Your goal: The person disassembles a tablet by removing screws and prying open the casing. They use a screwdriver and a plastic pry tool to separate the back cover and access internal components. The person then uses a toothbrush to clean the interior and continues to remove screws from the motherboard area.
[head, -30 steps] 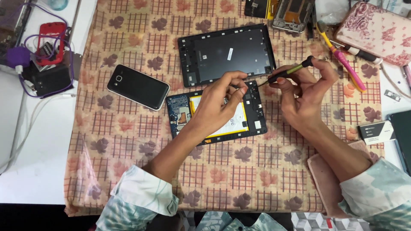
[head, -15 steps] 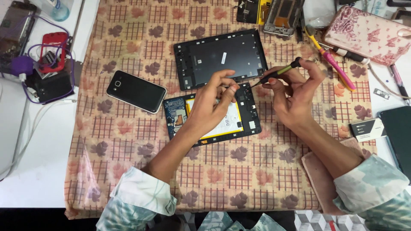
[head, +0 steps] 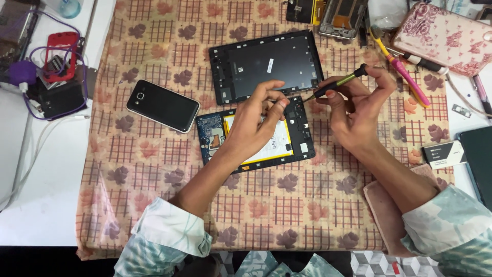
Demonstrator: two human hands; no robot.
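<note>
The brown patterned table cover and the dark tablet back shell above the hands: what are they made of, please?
The brown patterned table cover looks like woven cloth: matte, printed, slightly wrinkled. The dark tablet back shell seems moulded plastic, matte, with thin raised rims; metal cannot be excluded.

probably a repair bench: opened tablet [head: 254, 134], screwdriver [head: 335, 85], phone parts [head: 341, 15]

Both forearms bare; left hand [head: 256, 125] & right hand [head: 359, 110] ungloved, no rings or watch visible. Sleeves pushed up near elbows: pale white-mint fabric w/ teal leaf print.
</note>
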